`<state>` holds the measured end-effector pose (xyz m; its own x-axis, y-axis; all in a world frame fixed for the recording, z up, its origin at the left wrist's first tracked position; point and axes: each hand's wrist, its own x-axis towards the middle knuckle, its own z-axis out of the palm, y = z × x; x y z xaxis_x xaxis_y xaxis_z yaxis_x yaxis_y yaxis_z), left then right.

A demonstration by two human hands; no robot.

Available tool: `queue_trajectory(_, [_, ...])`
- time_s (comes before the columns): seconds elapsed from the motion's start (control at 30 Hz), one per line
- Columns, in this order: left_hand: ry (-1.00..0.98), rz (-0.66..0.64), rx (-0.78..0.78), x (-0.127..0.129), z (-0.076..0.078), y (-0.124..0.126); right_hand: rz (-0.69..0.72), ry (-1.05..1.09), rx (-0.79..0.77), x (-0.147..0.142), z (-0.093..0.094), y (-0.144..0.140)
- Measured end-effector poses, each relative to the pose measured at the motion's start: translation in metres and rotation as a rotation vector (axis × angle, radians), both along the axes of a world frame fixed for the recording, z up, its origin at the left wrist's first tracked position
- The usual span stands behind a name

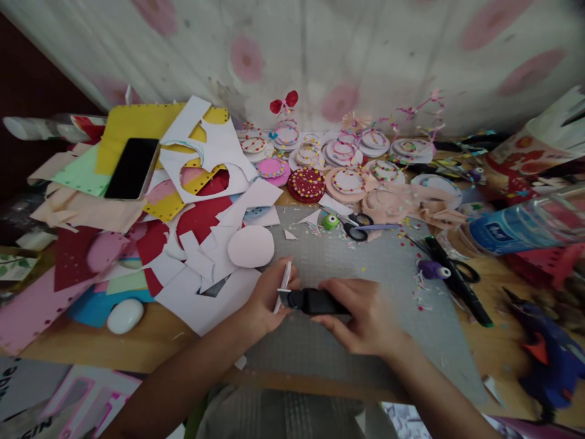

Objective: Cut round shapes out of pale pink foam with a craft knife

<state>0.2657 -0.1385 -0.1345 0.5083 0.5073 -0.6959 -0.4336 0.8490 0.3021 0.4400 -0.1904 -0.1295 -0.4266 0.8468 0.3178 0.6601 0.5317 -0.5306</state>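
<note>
The right hand (365, 320) wraps its fingers around a black hand punch (315, 301), while the left hand (267, 299) pinches a narrow white paper strip (283, 285) and feeds it into the punch's nose. Both work just above the grey cutting mat (320, 256), which seems to serve as the working surface. On the mat's far edge lie black-handled scissors (359, 227) and a small green punch (329, 221); a pink foam oval (251, 246) sits at its left edge. Beyond the mat, decorated round discs (347, 180) crowd together. No open container shows its contents; a clear plastic tub (516, 228) right of the mat lies on its side, contents unclear.
</note>
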Motion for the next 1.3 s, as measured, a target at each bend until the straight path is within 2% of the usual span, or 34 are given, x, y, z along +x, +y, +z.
queue_trajectory(0.1, [0.021,0.014,0.014,0.002,0.002,0.0,-0.008,-0.031,-0.008,-0.005,0.001,-0.002])
queue_trajectory(0.3, [0.047,-0.041,0.014,0.003,0.006,0.0,-0.099,-0.036,-0.041,-0.001,-0.004,-0.002])
queue_trajectory(0.57, [0.122,0.005,0.06,0.004,0.003,0.001,-0.154,0.013,-0.106,-0.007,-0.007,-0.003])
queue_trajectory(0.77, [0.034,-0.042,0.123,0.006,0.014,-0.007,-0.425,0.143,-0.176,0.005,-0.011,0.009])
queue_trajectory(0.83, [0.015,-0.039,0.14,0.005,0.013,-0.006,-0.369,0.183,-0.164,0.009,-0.011,0.01])
queue_trajectory(0.9, [0.018,-0.02,0.153,0.003,0.008,-0.003,-0.241,0.181,-0.131,0.008,-0.01,0.007])
queue_trajectory(1.0, [0.04,0.025,0.17,0.001,0.002,0.001,-0.047,0.112,-0.041,0.002,-0.006,0.001])
queue_trajectory(1.07, [0.049,0.061,0.183,0.002,0.0,0.001,0.027,0.054,-0.007,-0.001,-0.004,-0.001])
queue_trajectory(1.2, [0.063,0.113,0.205,0.005,0.0,0.0,0.013,-0.005,0.023,-0.004,-0.003,-0.001])
queue_trajectory(1.3, [0.061,0.098,0.203,0.006,0.0,0.0,-0.034,0.009,0.034,-0.004,-0.005,0.0])
